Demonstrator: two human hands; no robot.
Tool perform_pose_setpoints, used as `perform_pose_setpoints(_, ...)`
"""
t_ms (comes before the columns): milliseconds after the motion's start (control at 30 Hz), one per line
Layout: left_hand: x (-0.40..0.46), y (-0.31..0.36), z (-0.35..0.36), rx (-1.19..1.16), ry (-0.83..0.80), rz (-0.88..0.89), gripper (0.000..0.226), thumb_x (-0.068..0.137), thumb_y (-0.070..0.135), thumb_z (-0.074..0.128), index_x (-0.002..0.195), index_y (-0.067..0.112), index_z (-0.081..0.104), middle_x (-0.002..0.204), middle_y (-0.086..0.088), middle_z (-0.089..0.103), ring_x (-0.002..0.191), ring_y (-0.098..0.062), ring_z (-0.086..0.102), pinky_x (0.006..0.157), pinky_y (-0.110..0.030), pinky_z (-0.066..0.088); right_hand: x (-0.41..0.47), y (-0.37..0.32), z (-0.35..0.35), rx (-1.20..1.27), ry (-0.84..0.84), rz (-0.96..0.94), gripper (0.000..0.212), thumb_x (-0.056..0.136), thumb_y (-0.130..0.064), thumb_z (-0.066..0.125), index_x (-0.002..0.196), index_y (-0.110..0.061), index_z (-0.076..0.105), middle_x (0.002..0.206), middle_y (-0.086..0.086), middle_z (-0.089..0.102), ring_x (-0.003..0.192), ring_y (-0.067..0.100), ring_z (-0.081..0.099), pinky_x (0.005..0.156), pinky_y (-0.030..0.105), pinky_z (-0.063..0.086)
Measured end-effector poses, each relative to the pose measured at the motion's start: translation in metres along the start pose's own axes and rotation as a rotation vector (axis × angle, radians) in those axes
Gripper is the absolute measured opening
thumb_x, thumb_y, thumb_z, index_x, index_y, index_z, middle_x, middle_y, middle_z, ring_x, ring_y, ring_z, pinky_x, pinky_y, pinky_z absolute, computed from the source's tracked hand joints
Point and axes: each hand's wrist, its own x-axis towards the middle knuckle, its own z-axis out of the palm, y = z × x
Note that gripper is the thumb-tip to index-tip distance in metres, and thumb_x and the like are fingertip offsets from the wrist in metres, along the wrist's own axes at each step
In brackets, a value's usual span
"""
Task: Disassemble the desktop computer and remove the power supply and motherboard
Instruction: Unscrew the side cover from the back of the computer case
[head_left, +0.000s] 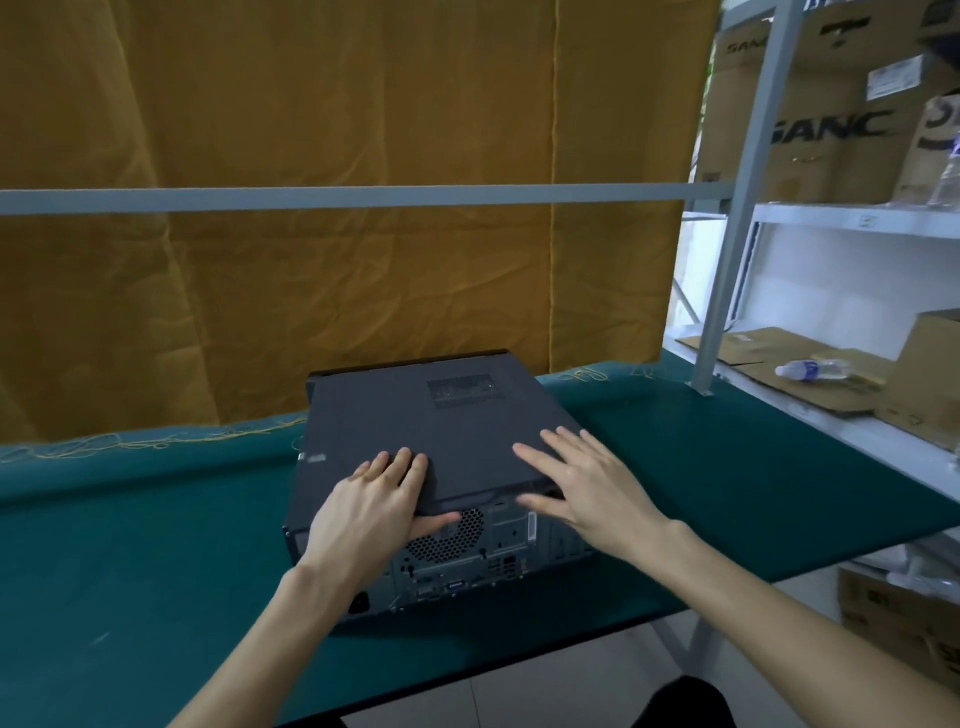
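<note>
A black desktop computer case (431, 431) lies flat on the green table (156, 545), its rear panel with fan grille and ports (457, 551) facing me. The dark cover panel is on top, with a vent near its far edge. My left hand (379, 499) grips the cover's near edge, fingers on top and thumb underneath by the fan grille. My right hand (582, 483) rests on the cover's near right corner with fingers straight and spread, thumb at the rear edge. The power supply and motherboard are hidden inside.
An orange curtain hangs behind the table with a grey rail (363, 197) across it. A metal shelf (831, 218) at right holds cardboard boxes (810, 124) and a plastic bottle (815, 370). More boxes (898, 618) sit on the floor at right.
</note>
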Motion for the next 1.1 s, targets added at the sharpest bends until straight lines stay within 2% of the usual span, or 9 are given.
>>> perform_pose_setpoints(100,0.001,-0.001,-0.006,0.000,0.006,-0.002,0.102,0.096,0.075,0.007,0.112,0.001,0.075,0.112,-0.015,0.075,0.094,-0.034,0.075,0.067,-0.041,0.064,-0.005,0.013,-0.008,0.024,-0.026,0.055,0.078,0.094,-0.071,0.026,0.161,-0.031,0.027,0.167,0.007,0.029,0.155,0.021,0.022,0.126,0.033,0.013)
perform_pose_setpoints(233,-0.005,0.006,-0.005,-0.013,0.020,-0.005,0.100,0.097,0.073,0.008,0.110,0.000,0.075,0.111,-0.016,0.075,0.095,-0.035,0.075,0.071,-0.043,0.064,-0.004,0.018,-0.013,-0.070,-0.068,-0.014,0.076,0.098,-0.067,0.028,0.161,-0.025,0.029,0.165,0.009,0.033,0.153,0.021,0.028,0.126,0.031,0.005)
perform_pose_setpoints(400,0.000,0.001,-0.009,-0.007,0.021,0.001,0.100,0.097,0.073,0.007,0.108,0.002,0.076,0.107,-0.014,0.076,0.091,-0.032,0.076,0.067,-0.040,0.064,0.004,0.021,-0.022,-0.147,-0.088,-0.064,0.074,0.099,-0.064,0.034,0.157,-0.019,0.040,0.155,0.012,0.048,0.143,0.026,0.045,0.123,0.034,0.025)
perform_pose_setpoints(500,0.001,0.001,-0.010,-0.002,0.035,0.001,0.099,0.098,0.072,0.008,0.106,0.002,0.076,0.104,-0.013,0.077,0.088,-0.032,0.076,0.065,-0.039,0.063,0.007,0.021,-0.026,-0.181,-0.114,-0.064,0.075,0.098,-0.066,0.032,0.157,-0.022,0.039,0.154,0.010,0.050,0.141,0.026,0.047,0.119,0.036,0.034)
perform_pose_setpoints(667,-0.006,0.007,-0.006,-0.030,0.072,-0.020,0.097,0.099,0.070,0.011,0.104,-0.001,0.077,0.106,-0.017,0.076,0.090,-0.035,0.076,0.070,-0.043,0.064,0.008,0.020,-0.026,-0.189,-0.135,-0.061,0.076,0.097,-0.067,0.032,0.158,-0.023,0.037,0.157,0.009,0.047,0.144,0.025,0.044,0.119,0.035,0.034)
perform_pose_setpoints(800,0.000,0.003,-0.015,-0.026,0.080,-0.031,0.097,0.098,0.071,0.012,0.103,0.000,0.077,0.104,-0.014,0.077,0.088,-0.033,0.076,0.067,-0.041,0.064,0.011,0.021,-0.033,-0.138,-0.134,-0.035,0.085,0.087,-0.074,0.021,0.158,-0.029,0.037,0.160,0.006,0.042,0.147,0.022,0.040,0.119,0.035,0.035)
perform_pose_setpoints(933,-0.007,0.009,-0.008,-0.031,0.086,-0.053,0.087,0.096,0.068,0.025,0.105,-0.002,0.077,0.106,-0.017,0.076,0.092,-0.035,0.076,0.072,-0.045,0.064,0.011,0.020,-0.033,-0.165,-0.121,-0.061,0.085,0.087,-0.074,0.021,0.157,-0.029,0.039,0.158,0.005,0.045,0.146,0.022,0.042,0.117,0.034,0.036)
perform_pose_setpoints(1100,-0.005,0.005,-0.006,-0.025,0.097,-0.059,0.091,0.099,0.070,0.017,0.104,0.001,0.076,0.104,-0.014,0.076,0.090,-0.033,0.076,0.073,-0.041,0.064,0.011,0.021,-0.034,-0.166,-0.108,-0.058,0.089,0.084,-0.075,0.015,0.156,-0.029,0.040,0.156,0.004,0.048,0.145,0.021,0.043,0.114,0.036,0.040)
